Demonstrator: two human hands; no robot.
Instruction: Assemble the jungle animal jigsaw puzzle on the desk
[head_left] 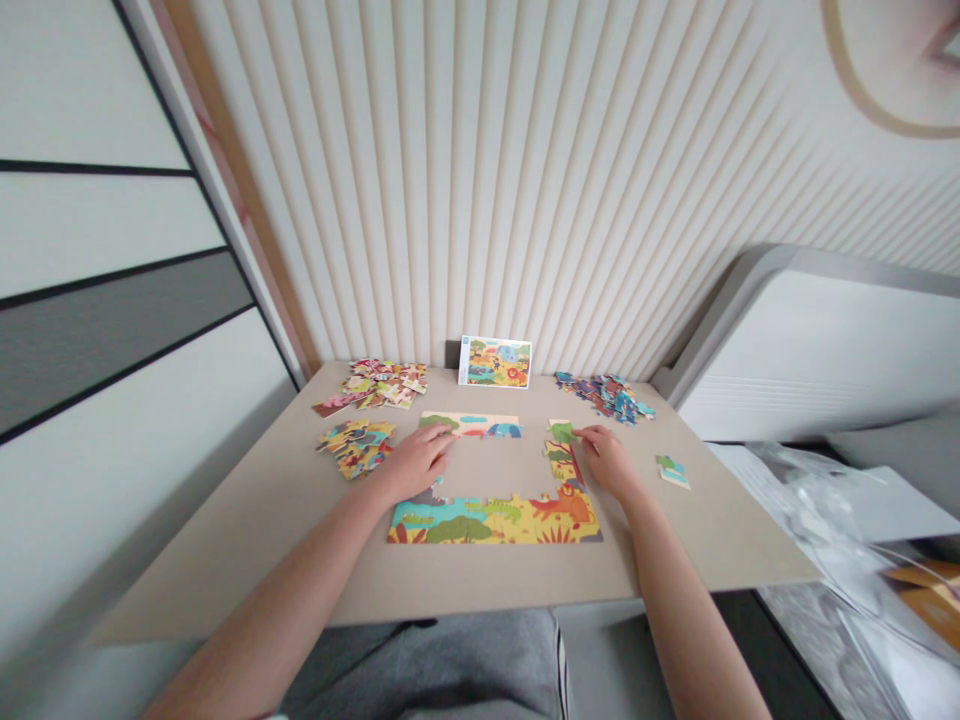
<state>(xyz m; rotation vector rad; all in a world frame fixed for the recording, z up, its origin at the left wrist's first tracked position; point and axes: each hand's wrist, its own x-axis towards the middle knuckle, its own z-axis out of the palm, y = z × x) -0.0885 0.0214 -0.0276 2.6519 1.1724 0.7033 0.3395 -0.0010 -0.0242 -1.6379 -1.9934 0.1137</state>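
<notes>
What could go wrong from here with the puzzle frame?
1. The top strip ends short of the right column; with the right hand at that column's top, a careless push might knock it out of line.
2. The left hand sits right beside the pile of yellow pieces, so a backward sweep could scatter it.
3. The loose piece lies apart, right of the right hand, and could be bumped or overlooked.
</notes>
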